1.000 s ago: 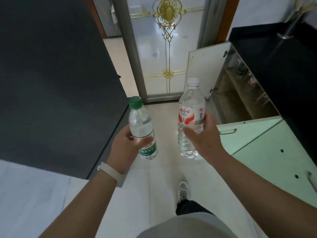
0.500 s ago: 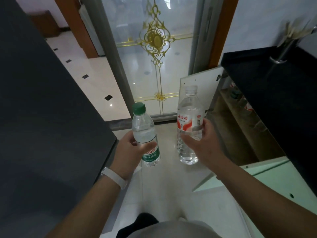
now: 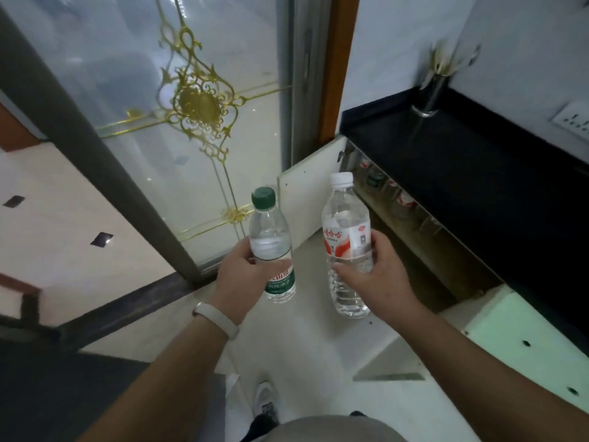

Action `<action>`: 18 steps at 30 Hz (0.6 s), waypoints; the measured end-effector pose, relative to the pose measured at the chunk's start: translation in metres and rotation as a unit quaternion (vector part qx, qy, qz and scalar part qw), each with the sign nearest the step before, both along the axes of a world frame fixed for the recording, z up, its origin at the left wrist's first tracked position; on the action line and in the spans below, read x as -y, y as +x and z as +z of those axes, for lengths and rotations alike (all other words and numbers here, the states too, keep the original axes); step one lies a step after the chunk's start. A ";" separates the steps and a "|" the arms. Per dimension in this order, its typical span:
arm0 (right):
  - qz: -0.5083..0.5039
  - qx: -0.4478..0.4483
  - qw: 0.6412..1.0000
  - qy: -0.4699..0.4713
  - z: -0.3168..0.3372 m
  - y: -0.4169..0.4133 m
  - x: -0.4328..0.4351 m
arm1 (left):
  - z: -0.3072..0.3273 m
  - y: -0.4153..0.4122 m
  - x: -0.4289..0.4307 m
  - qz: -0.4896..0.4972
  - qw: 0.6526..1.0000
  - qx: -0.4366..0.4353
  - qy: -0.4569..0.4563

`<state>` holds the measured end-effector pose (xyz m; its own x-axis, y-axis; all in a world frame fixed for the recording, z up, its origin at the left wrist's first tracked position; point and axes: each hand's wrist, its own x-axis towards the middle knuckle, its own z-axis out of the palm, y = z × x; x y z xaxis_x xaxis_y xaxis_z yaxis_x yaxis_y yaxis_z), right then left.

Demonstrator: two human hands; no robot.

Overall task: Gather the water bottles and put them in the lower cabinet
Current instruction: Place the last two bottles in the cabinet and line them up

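Note:
My left hand point(image 3: 242, 275) grips a small green-capped water bottle point(image 3: 271, 237) upright by its green label. My right hand point(image 3: 379, 275) grips a taller white-capped water bottle point(image 3: 345, 224) with a red and white label, also upright. Both bottles hang in the air over the pale floor, side by side and apart. To the right the lower cabinet point(image 3: 414, 237) stands with its doors swung out under the black counter; several bottles with red labels show dimly on its shelf.
A white cabinet door point(image 3: 306, 199) stands swung out behind the bottles, and a mint-green door point(image 3: 522, 339) juts out at right. A glass sliding door with gold ornament point(image 3: 197, 106) fills the far side. A metal utensil holder point(image 3: 430, 94) stands on the black counter point(image 3: 478, 173).
I have walked closer to the cabinet and the glass door. The view has swung left and up. Both hands still hold their bottles in the same way.

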<state>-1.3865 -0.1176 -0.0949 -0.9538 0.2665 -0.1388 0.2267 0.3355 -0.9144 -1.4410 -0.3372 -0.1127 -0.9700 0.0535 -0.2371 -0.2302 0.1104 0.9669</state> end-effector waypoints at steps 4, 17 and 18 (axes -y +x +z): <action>-0.058 -0.002 0.998 0.031 0.003 -0.023 0.001 | -0.002 -0.058 -0.010 -0.054 0.998 0.003 0.028; -0.240 0.029 0.970 0.006 -0.024 -0.093 -0.053 | -0.029 -0.174 -0.094 -0.167 0.983 0.072 0.035; -0.251 0.030 0.968 -0.006 -0.027 -0.101 -0.058 | -0.029 -0.182 -0.100 -0.171 0.982 0.073 0.025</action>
